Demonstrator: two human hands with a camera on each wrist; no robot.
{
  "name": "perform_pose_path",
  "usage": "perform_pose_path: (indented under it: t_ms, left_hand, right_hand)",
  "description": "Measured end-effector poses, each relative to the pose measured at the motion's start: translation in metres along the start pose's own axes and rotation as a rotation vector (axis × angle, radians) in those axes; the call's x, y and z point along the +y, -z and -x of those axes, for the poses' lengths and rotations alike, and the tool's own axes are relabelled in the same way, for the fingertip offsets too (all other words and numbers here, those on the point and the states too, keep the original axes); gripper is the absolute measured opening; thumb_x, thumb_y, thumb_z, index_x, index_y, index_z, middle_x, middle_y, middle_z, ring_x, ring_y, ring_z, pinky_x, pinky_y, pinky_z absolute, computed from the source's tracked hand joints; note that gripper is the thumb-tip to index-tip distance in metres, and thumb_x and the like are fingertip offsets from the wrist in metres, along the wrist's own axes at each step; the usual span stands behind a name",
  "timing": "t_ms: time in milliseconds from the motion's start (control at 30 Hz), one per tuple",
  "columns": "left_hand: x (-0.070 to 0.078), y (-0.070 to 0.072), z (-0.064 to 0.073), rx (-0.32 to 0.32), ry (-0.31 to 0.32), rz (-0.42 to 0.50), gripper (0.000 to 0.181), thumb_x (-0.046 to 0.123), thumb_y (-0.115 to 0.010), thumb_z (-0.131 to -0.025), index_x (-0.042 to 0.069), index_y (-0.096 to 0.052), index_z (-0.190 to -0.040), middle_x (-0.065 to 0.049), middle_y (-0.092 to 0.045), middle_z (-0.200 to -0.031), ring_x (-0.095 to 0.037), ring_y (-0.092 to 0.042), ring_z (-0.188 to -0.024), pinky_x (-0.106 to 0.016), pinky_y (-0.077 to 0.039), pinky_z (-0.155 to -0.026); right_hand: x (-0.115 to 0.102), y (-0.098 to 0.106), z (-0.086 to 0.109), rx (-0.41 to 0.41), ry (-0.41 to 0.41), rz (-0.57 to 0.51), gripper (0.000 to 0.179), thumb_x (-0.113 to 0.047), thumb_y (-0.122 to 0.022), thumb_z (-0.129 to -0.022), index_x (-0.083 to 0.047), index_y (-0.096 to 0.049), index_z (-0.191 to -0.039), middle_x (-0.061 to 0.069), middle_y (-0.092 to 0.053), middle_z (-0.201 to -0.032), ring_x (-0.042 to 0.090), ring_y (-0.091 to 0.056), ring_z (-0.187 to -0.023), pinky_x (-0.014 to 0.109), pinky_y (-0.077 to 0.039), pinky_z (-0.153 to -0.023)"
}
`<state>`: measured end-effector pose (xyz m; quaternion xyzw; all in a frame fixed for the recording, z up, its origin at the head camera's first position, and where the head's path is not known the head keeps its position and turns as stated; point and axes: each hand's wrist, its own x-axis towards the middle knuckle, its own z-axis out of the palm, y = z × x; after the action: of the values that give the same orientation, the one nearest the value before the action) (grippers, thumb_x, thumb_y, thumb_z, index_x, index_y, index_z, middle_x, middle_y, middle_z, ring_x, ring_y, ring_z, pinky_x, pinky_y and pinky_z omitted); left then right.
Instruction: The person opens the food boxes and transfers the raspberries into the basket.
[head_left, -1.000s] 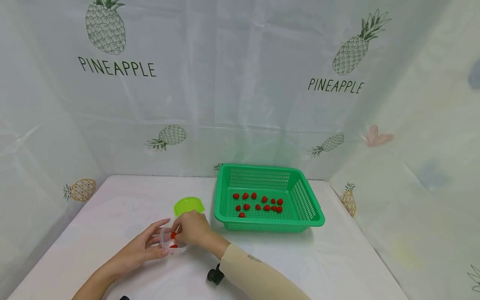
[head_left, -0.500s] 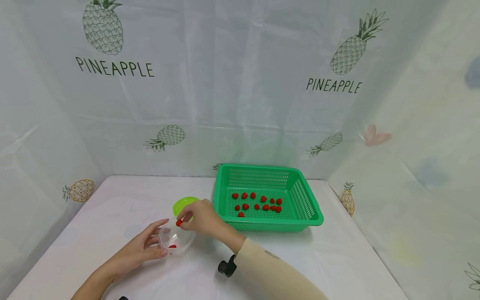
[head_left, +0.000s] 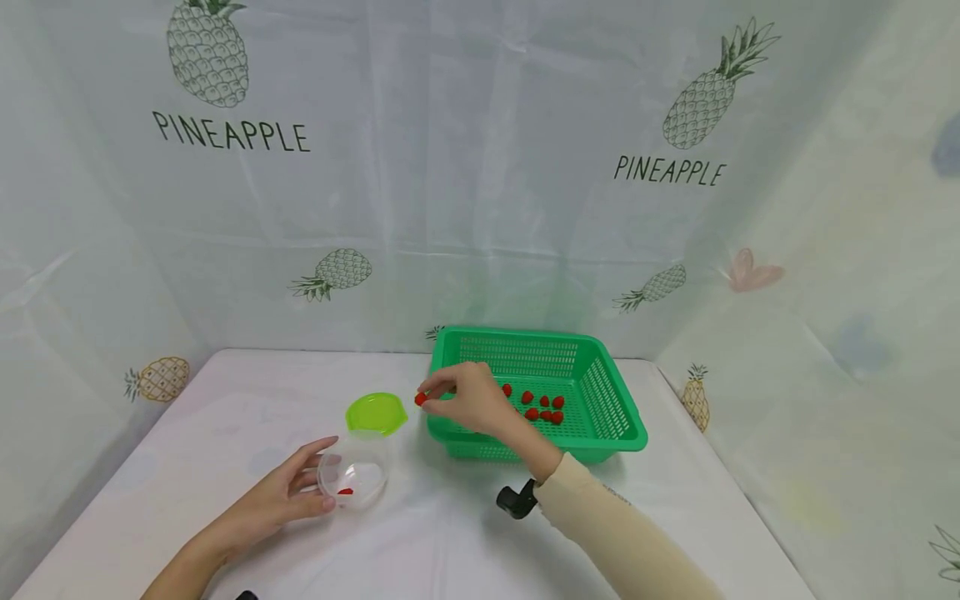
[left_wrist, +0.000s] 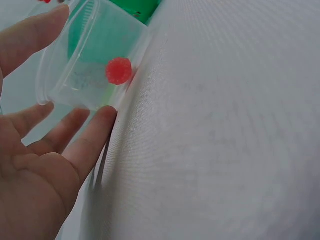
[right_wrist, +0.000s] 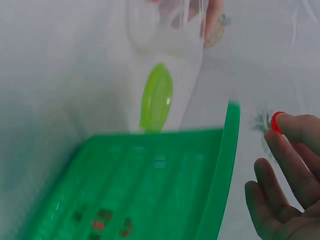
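Observation:
My left hand (head_left: pixel 288 496) holds a clear plastic cup (head_left: pixel 367 477) at its left side on the table, thumb and fingers spread about its wall. One red raspberry (left_wrist: pixel 119 71) lies inside the cup, its bumpy surface plain in the left wrist view. Between thumb and index finger, my right hand (head_left: pixel 476 404) pinches another raspberry (right_wrist: pixel 276 122). That hand is over the left part of a green plastic basket (head_left: pixel 525 452), with the pinched raspberry just outside the rim. Several raspberries (head_left: pixel 532 414) lie scattered on the basket floor; my hand hides some of them.
A lime-green lid (head_left: pixel 377 414) lies on the table between the cup and the basket. White sheets printed with pineapples hang behind and at both sides. A black wrist camera (head_left: pixel 516 502) sticks out under the right wrist.
My right hand has lifted a raspberry out of the cup and carried it up and right to the basket's left rim. My left hand stays at the cup.

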<state>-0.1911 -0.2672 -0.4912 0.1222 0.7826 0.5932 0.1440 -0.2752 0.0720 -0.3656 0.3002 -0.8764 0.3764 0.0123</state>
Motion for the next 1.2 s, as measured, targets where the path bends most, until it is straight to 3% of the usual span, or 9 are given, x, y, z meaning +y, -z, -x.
perform_pose_path:
  t_ms: [67,267,467,667,933,1200]
  left_hand:
    - [0.0,0.0,0.0,-0.003,-0.005,0.002,0.09,0.015,-0.078,-0.097,0.024,-0.024,-0.168,-0.021,-0.034,-0.162,-0.006,-0.056,-0.135,-0.019,-0.051,-0.099]
    - [0.0,0.0,0.001,-0.002,-0.005,-0.003,0.089,0.015,-0.078,-0.097,0.023,-0.023,-0.168,-0.022,-0.035,-0.159,-0.023,-0.054,-0.141,-0.02,-0.052,-0.099]
    - [0.001,-0.001,0.001,-0.004,-0.004,0.009,0.09,0.014,-0.078,-0.097,0.022,-0.023,-0.168,-0.022,-0.033,-0.16,-0.012,-0.055,-0.137,-0.02,-0.052,-0.099]
    - [0.0,-0.001,0.001,-0.019,-0.006,0.027,0.09,0.013,-0.077,-0.098,0.023,-0.022,-0.168,-0.023,-0.032,-0.16,-0.005,-0.056,-0.134,-0.02,-0.051,-0.099]
    - [0.001,0.0,0.001,-0.009,0.004,0.011,0.09,0.014,-0.078,-0.097,0.025,-0.023,-0.168,-0.023,-0.032,-0.16,-0.034,-0.047,-0.147,-0.02,-0.051,-0.099]
    - [0.001,0.0,0.0,-0.008,0.009,0.007,0.091,0.015,-0.078,-0.097,0.024,-0.023,-0.168,-0.023,-0.032,-0.16,-0.034,-0.048,-0.146,-0.021,-0.052,-0.098]
  right_hand:
    - [0.012,0.012,0.004,0.014,-0.02,0.001,0.017,-0.013,-0.082,-0.093,-0.019,-0.083,-0.11,-0.009,-0.078,-0.093,0.01,-0.072,-0.089,0.027,-0.057,-0.075]
    - [0.049,0.038,0.017,0.047,-0.07,0.04,0.018,-0.015,-0.081,-0.095,-0.017,-0.082,-0.113,-0.005,-0.079,-0.098,0.013,-0.074,-0.09,0.031,-0.059,-0.078]
    - [0.08,0.051,0.029,0.072,-0.113,0.087,0.018,-0.012,-0.081,-0.094,-0.012,-0.082,-0.113,-0.001,-0.079,-0.095,0.011,-0.073,-0.083,0.031,-0.059,-0.073]
    - [0.101,0.055,0.035,0.074,-0.16,0.099,0.017,-0.012,-0.082,-0.094,-0.011,-0.082,-0.111,-0.002,-0.078,-0.092,0.011,-0.071,-0.081,0.032,-0.058,-0.071]
    - [0.116,0.055,0.038,0.04,-0.201,0.107,0.018,-0.01,-0.083,-0.093,-0.005,-0.082,-0.11,0.0,-0.079,-0.091,0.011,-0.071,-0.082,0.033,-0.058,-0.071]
    - [0.126,0.051,0.038,-0.035,-0.198,0.135,0.017,-0.01,-0.084,-0.092,-0.006,-0.082,-0.108,0.0,-0.079,-0.09,0.011,-0.073,-0.08,0.031,-0.059,-0.07]
